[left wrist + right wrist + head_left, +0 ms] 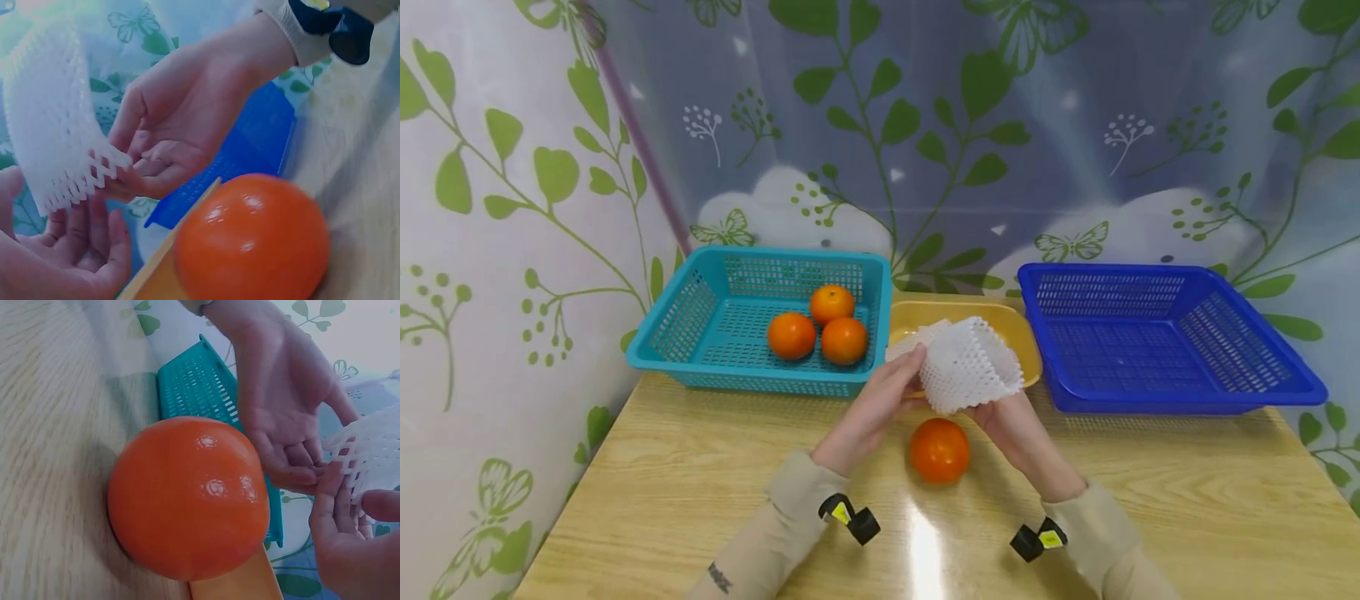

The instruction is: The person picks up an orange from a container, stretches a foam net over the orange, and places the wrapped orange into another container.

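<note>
A white foam net sleeve [966, 367] is held up between both hands, its open mouth facing right in the head view. My left hand [876, 408] grips its left side, the thumb on the mesh. My right hand [1015, 429] holds it from below on the right; in the left wrist view the right hand's [194, 103] fingers pinch the zigzag edge of the net. A shiny orange [940, 451] rests on the table just below the hands, touched by neither, and looms large in the right wrist view as the same orange [190, 500].
A teal basket [760, 385] with oranges [844, 341] stands at the back left. Behind the hands lies a yellow tray [1032, 358] with more white foam netting [904, 343]. A blue basket [1150, 396] stands at the back right, before a patterned curtain [880, 167].
</note>
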### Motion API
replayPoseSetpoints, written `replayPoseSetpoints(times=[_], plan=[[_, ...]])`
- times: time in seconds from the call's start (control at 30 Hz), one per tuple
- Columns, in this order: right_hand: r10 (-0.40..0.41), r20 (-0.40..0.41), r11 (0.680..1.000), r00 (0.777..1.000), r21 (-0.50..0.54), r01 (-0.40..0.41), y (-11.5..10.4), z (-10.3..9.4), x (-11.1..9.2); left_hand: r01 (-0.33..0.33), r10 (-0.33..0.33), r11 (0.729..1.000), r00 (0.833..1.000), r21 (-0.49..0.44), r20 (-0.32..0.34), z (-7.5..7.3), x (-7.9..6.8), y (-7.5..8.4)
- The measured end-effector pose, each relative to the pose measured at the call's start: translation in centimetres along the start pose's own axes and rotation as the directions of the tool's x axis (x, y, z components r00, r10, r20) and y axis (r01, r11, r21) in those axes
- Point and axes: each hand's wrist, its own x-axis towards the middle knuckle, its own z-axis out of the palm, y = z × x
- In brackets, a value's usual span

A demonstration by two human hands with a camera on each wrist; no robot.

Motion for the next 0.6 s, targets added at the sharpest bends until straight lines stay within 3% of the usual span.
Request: replayPoseSetpoints(times=[0.2, 0.37, 0.5, 0.6], plan=[[0.089, 0.010, 0.995, 0.996, 0.034, -0.089, -0.6, 0.0, 0.3, 0.014, -0.012, 0.983, 1.000, -0.182, 0.012, 0.0, 0.1, -0.4], [0.166, 0.037, 0.984, 0.985, 0.057, -0.168, -1.2, 0.3, 0.3, 0.017, -0.012, 0.981, 0.999, -0.192, 0.032, 0.3, 0.1, -0.7], [0.121, 0.044, 0.992, 0.992, 0.038, -0.123, -1.3, 0.3, -0.2, 0.040, -0.027, 0.986, 0.996, -0.159, 0.085, 0.7, -0.1, -0.9], [0.061, 0.079, 0.993, 0.995, 0.097, -0.069, -1.0, 0.1, -0.7, 0.061, -0.041, 0.982, 0.992, -0.177, 0.117, 0.9, -0.4, -1.1]])
